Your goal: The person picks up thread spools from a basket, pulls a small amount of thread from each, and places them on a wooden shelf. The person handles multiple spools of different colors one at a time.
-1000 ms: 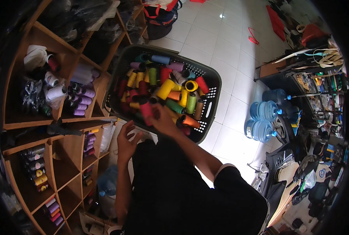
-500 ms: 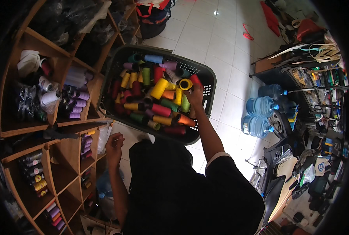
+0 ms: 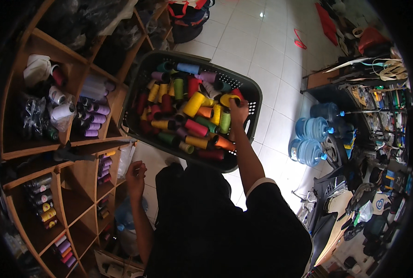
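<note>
A wooden shelf unit [image 3: 79, 204] fills the left side, its square compartments keeping goods in separate lots; in one, lilac spools [image 3: 94, 119] lie on their sides, apparently so that they stack without toppling. Before the person, just right of the shelving, is a dark perforated basket [image 3: 256, 99], whose support cannot be made out; its high walls hold in a loose heap of thread spools of many colours, tilted every way because they rest upon one another. Well apart on the right, blue water jugs [image 3: 307, 152] lie on their sides with their caps toward the right. The right hand [image 3: 239, 110] reaches over the basket's right part, its fingers curled in on a yellow spool [image 3: 228, 99]; they appear closed about one end, though the hand hides the exact contact. This spool is inside the basket, toward the far right, just beside a red spool [image 3: 237, 93] and near the perforated wall; a grip from above presumably suits it, since neighbours crowd its sides. The left hand [image 3: 136, 175], outside the near left edge, has its fingers loosely bent and holds nothing visible.
</note>
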{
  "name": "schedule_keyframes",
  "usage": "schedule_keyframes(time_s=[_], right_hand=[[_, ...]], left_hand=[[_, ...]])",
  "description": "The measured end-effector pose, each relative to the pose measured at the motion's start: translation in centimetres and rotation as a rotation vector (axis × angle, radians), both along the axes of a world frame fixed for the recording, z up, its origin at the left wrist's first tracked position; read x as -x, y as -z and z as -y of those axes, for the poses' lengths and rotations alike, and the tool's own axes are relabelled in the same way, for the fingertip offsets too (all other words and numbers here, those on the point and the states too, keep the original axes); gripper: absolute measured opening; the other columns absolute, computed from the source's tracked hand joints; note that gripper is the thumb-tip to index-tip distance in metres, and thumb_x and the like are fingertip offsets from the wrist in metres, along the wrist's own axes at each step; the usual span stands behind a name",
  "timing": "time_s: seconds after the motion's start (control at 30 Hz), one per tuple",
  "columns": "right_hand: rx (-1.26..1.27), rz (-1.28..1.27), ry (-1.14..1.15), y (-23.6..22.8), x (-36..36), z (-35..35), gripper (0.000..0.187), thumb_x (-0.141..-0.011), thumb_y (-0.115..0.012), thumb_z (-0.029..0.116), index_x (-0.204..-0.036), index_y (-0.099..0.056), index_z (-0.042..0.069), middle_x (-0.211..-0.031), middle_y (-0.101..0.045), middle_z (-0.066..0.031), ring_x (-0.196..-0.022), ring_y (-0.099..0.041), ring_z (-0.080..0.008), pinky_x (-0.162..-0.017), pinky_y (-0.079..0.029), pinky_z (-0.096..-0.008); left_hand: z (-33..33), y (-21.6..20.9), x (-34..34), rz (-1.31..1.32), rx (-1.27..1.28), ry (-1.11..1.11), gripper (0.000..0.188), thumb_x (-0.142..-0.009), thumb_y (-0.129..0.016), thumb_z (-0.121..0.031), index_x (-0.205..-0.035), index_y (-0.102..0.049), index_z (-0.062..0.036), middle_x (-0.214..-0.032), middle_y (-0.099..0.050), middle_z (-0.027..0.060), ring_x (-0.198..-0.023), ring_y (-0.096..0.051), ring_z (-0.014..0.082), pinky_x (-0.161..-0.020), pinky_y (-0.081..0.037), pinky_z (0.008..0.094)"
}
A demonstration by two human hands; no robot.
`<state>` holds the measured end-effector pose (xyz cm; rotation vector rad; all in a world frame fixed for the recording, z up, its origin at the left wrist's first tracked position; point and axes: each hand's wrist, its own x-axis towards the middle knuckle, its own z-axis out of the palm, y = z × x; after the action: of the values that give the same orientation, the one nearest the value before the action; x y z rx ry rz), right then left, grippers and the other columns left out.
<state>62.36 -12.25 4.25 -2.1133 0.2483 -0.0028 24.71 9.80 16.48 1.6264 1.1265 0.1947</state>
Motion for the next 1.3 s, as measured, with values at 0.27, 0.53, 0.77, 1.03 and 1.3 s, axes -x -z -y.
schedule_keyframes(time_s=[0.27,0.53,0.77,1.03,1.3], right_hand=[[-0.648,-0.4,-0.13,-2.7,0.0,0.7,0.054,-0.08,-0.067,0.043,-0.113,-0.058,0.002,-0.097,-0.06,-0.0067,-0.074,-0.059,-0.0126,-0.057,-0.047,-0.0265],[0.248,-0.152,-0.664,0.4,-2.0,4.9,0.056,-0.078,-0.072,0.03,-0.123,-0.05,0.006,-0.101,-0.062,-0.0151,-0.089,-0.061,-0.0305,-0.077,-0.049,-0.0395],[0.61,-0.098,-0.828,3.8,2.6,6.0,0.086,-0.058,-0.081,0.017,-0.133,-0.039,0.009,-0.127,-0.044,-0.0204,-0.119,-0.044,-0.0397,-0.096,-0.041,-0.0477],[0.528,-0.129,-0.737,5.5,0.6,5.9,0.075,-0.065,-0.073,0.018,-0.132,-0.042,0.012,-0.12,-0.05,-0.021,-0.111,-0.051,-0.0385,-0.092,-0.045,-0.0481],[0.106,-0.137,-0.665,-4.2,1.6,6.4,0.054,-0.066,-0.071,0.001,-0.116,-0.049,0.003,-0.101,-0.064,-0.0128,-0.088,-0.064,-0.0235,-0.077,-0.051,-0.0332]], left_hand=[[-0.8,0.9,1.0,-0.019,0.03,0.027,0.028,-0.091,-0.062,-0.023,-0.108,-0.058,-0.0018,-0.092,-0.062,0.0057,-0.082,-0.061,0.0129,-0.065,-0.049,0.0259],[-1.4,0.9,1.2,-0.033,0.021,0.027,0.028,-0.091,-0.061,-0.024,-0.108,-0.058,-0.0028,-0.091,-0.062,0.0048,-0.082,-0.06,0.0124,-0.065,-0.048,0.026],[-0.9,1.2,1.3,-0.053,0.049,0.024,0.025,-0.091,-0.061,-0.022,-0.108,-0.058,-0.0032,-0.092,-0.062,0.0049,-0.082,-0.06,0.0128,-0.066,-0.049,0.0262],[-0.8,1.0,0.6,-0.048,0.016,0.079,0.026,-0.091,-0.061,-0.022,-0.108,-0.058,-0.0023,-0.094,-0.062,0.0053,-0.082,-0.059,0.0128,-0.066,-0.048,0.0258],[-0.4,-0.5,0.5,-0.027,-0.015,0.054,0.024,-0.091,-0.062,-0.02,-0.106,-0.059,-0.002,-0.096,-0.062,0.0059,-0.086,-0.06,0.0141,-0.07,-0.049,0.0267]])
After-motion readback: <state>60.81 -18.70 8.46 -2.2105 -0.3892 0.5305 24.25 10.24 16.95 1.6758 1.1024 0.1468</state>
